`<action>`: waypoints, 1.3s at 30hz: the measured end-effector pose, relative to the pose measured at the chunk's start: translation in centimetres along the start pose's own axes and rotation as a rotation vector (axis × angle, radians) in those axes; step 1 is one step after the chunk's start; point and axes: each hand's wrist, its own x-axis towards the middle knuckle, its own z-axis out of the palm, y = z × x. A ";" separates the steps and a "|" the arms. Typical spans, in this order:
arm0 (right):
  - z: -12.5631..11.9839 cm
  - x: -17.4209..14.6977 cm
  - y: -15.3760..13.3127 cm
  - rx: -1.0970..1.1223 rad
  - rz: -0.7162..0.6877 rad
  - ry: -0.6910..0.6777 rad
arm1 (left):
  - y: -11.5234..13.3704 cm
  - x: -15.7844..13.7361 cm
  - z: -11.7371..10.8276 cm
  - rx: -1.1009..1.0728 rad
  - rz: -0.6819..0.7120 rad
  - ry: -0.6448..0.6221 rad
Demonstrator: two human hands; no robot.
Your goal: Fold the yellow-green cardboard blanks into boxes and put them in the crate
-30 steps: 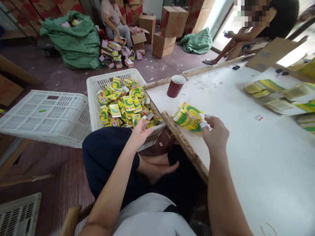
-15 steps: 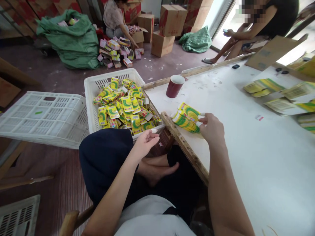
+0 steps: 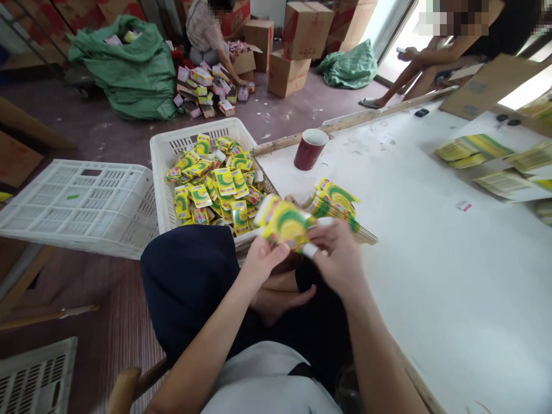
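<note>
Between my hands, above my lap, is a yellow-and-green flat carton (image 3: 287, 223), slightly blurred. My left hand (image 3: 264, 261) grips its lower left part with thumb and fingers. My right hand (image 3: 334, 247), with white covers on its fingertips, pinches its right end. Just beyond, a stack of the same flat cartons (image 3: 338, 198) lies at the table's near corner. A white plastic crate (image 3: 160, 198) to the left is heaped with small yellow-green packets (image 3: 224, 181).
A maroon mug (image 3: 309, 150) stands on the white table (image 3: 431, 259), with more carton stacks (image 3: 474, 150) to the right. An overturned white crate (image 3: 77, 201) lies left. Behind are a green sack (image 3: 125, 75), cardboard boxes (image 3: 288, 75) and two other people.
My right hand has taken a flat carton from the stack and brought it left over my lap. The left hand has risen slightly and now grips it too.
</note>
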 end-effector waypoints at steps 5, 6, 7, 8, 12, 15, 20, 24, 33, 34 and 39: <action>4.2 -3.8 -1.3 0.262 0.090 -0.273 | 1.6 -0.8 1.6 -0.246 0.098 0.283; 4.6 -4.2 -1.5 0.260 0.077 -0.276 | 1.9 -0.9 1.8 -0.292 0.125 0.336; 4.8 -4.4 -1.7 0.247 0.060 -0.285 | 2.0 -0.9 1.8 -0.326 0.155 0.383; 5.0 -4.6 -1.7 0.232 0.046 -0.305 | 2.1 -0.9 1.8 -0.344 0.179 0.418; 5.0 -4.3 -1.2 0.170 0.030 -0.299 | 1.4 -0.9 1.0 -0.242 0.174 0.441; 4.1 -3.7 -0.6 0.076 -0.003 -0.165 | 0.7 -1.0 0.1 -0.116 0.171 0.329; 2.0 -2.8 -0.5 -0.130 -0.099 -0.102 | 0.7 -1.4 -0.7 -0.005 0.124 0.352; 0.3 -1.9 -0.5 -0.338 -0.253 -0.013 | 2.2 -1.4 -1.3 0.113 0.182 0.318; 0.0 -2.2 0.3 -0.519 -0.665 -0.159 | 4.6 -1.5 -1.5 0.893 0.071 -0.091; 0.2 -2.5 0.3 -0.485 -0.638 -0.125 | 4.2 -1.5 -1.3 0.922 0.018 -0.110; 1.0 -2.9 0.4 -0.023 -0.157 0.055 | 2.4 -2.1 -0.4 0.951 0.043 -0.016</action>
